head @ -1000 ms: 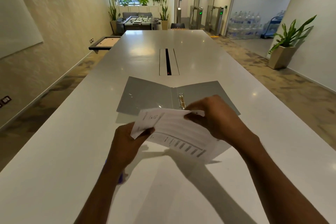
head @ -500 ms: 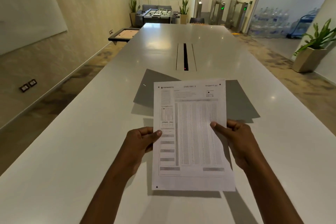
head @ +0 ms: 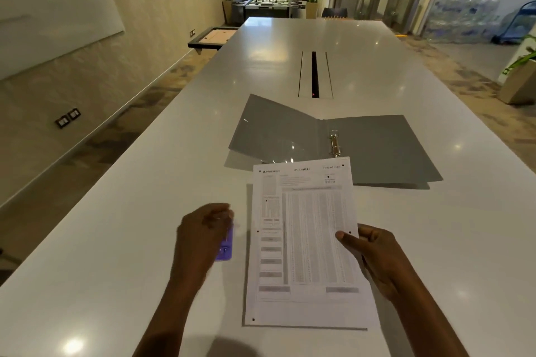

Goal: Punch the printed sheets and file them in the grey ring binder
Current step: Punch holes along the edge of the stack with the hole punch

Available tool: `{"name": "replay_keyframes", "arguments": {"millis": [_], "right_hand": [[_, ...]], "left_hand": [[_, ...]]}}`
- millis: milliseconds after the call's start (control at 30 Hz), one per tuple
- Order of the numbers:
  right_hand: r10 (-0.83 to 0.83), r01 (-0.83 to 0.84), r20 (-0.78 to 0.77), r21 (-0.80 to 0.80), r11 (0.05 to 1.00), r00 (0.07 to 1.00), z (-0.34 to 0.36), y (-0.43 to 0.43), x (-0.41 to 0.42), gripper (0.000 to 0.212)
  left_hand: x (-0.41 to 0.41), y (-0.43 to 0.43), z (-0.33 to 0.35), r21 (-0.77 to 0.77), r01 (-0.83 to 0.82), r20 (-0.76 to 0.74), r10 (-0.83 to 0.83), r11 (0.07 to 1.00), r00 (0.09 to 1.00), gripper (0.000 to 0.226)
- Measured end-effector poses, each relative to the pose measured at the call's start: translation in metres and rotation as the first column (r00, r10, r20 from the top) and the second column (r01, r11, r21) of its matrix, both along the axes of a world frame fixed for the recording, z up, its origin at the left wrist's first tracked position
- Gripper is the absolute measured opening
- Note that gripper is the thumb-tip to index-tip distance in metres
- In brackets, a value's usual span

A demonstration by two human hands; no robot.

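The printed sheets (head: 307, 240) lie as a stack on the white table (head: 116, 240), just in front of me. My right hand (head: 374, 258) pinches their right edge, thumb on top. The grey ring binder (head: 377, 148) lies open beyond them, its metal rings (head: 335, 143) just past the sheets' top edge. A purple hole punch (head: 225, 249) sits left of the sheets. My left hand (head: 200, 235), blurred, is curled over its upper part and hides most of it. Whether it grips the punch is unclear.
A cable slot (head: 315, 74) runs along the table's middle beyond the binder. The table's left edge drops to the floor beside a wall. A potted plant (head: 519, 81) stands on the floor at the right.
The sheets went from crumpled between both hands to flat on the table. My left hand let go of their left edge and moved left onto the purple punch.
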State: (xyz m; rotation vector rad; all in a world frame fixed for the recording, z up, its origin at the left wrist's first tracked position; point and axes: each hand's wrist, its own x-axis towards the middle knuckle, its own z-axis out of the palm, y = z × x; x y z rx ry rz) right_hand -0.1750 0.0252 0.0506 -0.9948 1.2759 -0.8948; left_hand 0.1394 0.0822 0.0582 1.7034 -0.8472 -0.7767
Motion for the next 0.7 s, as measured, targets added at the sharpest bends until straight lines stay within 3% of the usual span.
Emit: {"name": "replay_keyframes", "arguments": {"millis": [67, 100, 200, 333, 367, 467, 500, 600, 700], "right_hand": [[-0.002, 0.002, -0.003, 0.027, 1.0, 1.0, -0.005, 0.002, 0.0, 0.025], [-0.007, 0.007, 0.005, 0.036, 0.999, 1.0, -0.009, 0.002, 0.001, 0.027], [-0.01, 0.011, -0.009, 0.055, 0.998, 1.0, -0.015, 0.003, 0.007, 0.022], [0.014, -0.013, -0.028, 0.06, 0.998, 1.0, -0.023, 0.003, 0.021, 0.017], [0.019, -0.017, -0.031, 0.057, 0.998, 0.999, -0.025, 0.003, 0.025, 0.028], [0.049, -0.048, -0.057, 0.014, 0.999, 0.997, -0.038, -0.003, 0.032, 0.095], [0.062, -0.062, -0.028, 0.007, 0.998, 0.998, -0.039, -0.005, 0.035, 0.093], [0.061, -0.061, 0.006, 0.012, 0.998, 0.998, -0.034, -0.01, 0.041, 0.033], [0.071, -0.072, -0.021, -0.018, 0.997, 0.997, -0.037, -0.014, 0.045, 0.032]], "left_hand": [[0.014, 0.001, -0.006, -0.009, -0.105, 0.242, 0.104, 0.994, 0.965, 0.018], [0.02, 0.001, -0.011, 0.025, -0.124, 0.278, 0.113, 0.992, 0.954, 0.026], [0.029, -0.004, -0.025, 0.198, -0.069, 0.224, 0.023, 0.978, 0.974, 0.034], [0.031, -0.003, -0.033, 0.23, -0.001, 0.209, -0.048, 0.973, 0.977, 0.03], [0.033, -0.003, -0.034, 0.231, -0.007, 0.215, -0.044, 0.973, 0.976, 0.03], [0.036, -0.003, -0.034, 0.239, -0.008, 0.209, -0.044, 0.971, 0.977, 0.031], [0.037, -0.003, -0.034, 0.235, -0.005, 0.198, -0.043, 0.972, 0.979, 0.032], [0.038, -0.003, -0.036, 0.231, 0.0, 0.191, -0.045, 0.973, 0.981, 0.034], [0.038, -0.002, -0.038, 0.233, -0.004, 0.204, -0.044, 0.972, 0.978, 0.034]]}}
